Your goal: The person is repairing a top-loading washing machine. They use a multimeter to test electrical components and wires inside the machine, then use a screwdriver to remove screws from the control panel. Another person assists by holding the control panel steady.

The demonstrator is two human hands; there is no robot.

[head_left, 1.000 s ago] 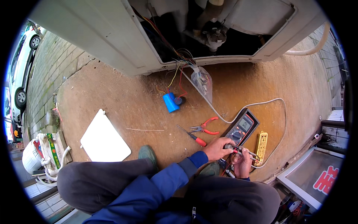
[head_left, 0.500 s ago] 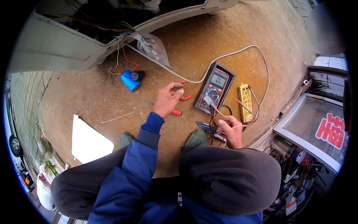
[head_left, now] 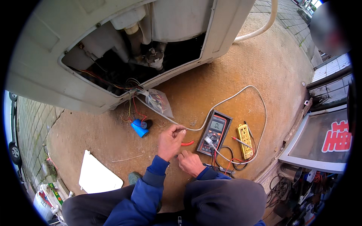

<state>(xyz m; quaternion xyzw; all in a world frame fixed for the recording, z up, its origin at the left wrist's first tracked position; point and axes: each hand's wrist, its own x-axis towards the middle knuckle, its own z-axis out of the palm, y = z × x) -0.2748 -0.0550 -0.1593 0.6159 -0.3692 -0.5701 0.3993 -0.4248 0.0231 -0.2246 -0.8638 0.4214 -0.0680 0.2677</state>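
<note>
My left hand is raised above the ground, thumb and fingers pinched together; anything between them is too small to make out. Just below it and to the right, my right hand has its fingers curled, and their tips are hard to see. Red-handled pliers lie partly hidden behind my left hand. To the right a digital multimeter rests in its dark case, a pale plug lying across it. The plug's grey cable loops over the ground. Farther left lies a blue cylinder with wires attached.
A white appliance with an opening in its side stands ahead, wires trailing out into a clear plastic bag. A yellow power strip and a red test probe lie right. A white panel lies left.
My right hand has moved left, from beside the plug's cable to just below my left hand. The view has tilted up, showing more of the appliance. The red-handled screwdriver is now hidden.
</note>
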